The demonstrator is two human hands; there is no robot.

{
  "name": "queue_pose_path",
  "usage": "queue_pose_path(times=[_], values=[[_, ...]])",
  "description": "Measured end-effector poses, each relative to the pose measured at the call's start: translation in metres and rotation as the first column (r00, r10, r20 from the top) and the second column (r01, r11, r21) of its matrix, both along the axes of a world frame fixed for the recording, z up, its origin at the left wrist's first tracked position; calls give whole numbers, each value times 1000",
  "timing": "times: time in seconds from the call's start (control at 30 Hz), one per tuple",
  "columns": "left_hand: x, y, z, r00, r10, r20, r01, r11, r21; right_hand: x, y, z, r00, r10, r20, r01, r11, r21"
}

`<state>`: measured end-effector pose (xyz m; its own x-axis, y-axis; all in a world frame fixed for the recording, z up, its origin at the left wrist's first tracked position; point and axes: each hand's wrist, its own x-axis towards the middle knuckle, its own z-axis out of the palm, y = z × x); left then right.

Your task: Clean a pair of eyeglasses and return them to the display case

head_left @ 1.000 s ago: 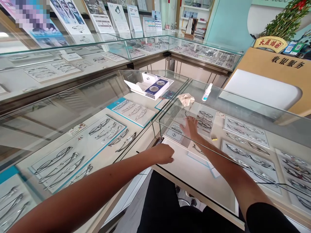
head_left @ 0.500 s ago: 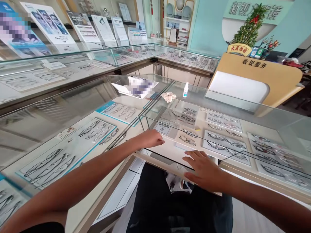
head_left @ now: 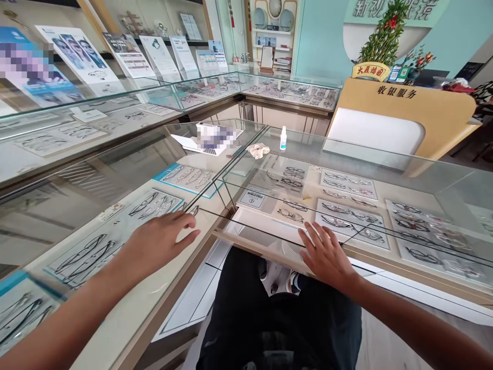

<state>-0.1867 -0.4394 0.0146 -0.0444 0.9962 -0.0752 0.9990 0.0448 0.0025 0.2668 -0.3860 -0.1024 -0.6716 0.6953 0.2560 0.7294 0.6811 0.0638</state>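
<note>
Over the left glass display case [head_left: 127,169], my left hand [head_left: 159,241] is held with thumb and fingers apart and nothing between them. My right hand [head_left: 323,252] lies with spread fingers at the near edge of the front glass case [head_left: 404,159]; it holds nothing. Under the glass near it are eyeglasses [head_left: 290,215] and a white tray of frames [head_left: 348,223]. On the glass top farther off, a crumpled cloth [head_left: 258,150] lies near a small white spray bottle [head_left: 283,139]. Whether either palm touches the glass I cannot tell.
A white desk calendar [head_left: 211,140], partly blurred, stands on the left case. Several leaning posters [head_left: 131,55] line the counter at the back left. A tan cashier desk [head_left: 435,113] with a plant [head_left: 383,38] stands at the back right. My legs [head_left: 277,329] are below the case edge.
My left hand has moved left from the front case to over the left case, and its curled fingers have opened. My right hand stays near the front edge. The view has shifted slightly.
</note>
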Motion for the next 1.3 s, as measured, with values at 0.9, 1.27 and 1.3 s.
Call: queue_pose_path(times=[0.9,1.27,1.3], values=[[-69,-122,-68,847,528,-66,-525,849,63,32,153,17,963,-268,42,269,963,-18],[-83,-124,-88,839,544,-25,-535,831,150,30,164,11,985,-163,48,167,982,-91],[-83,-124,-89,838,546,-26,-536,830,155,29,167,11,988,-144,53,149,984,-102]])
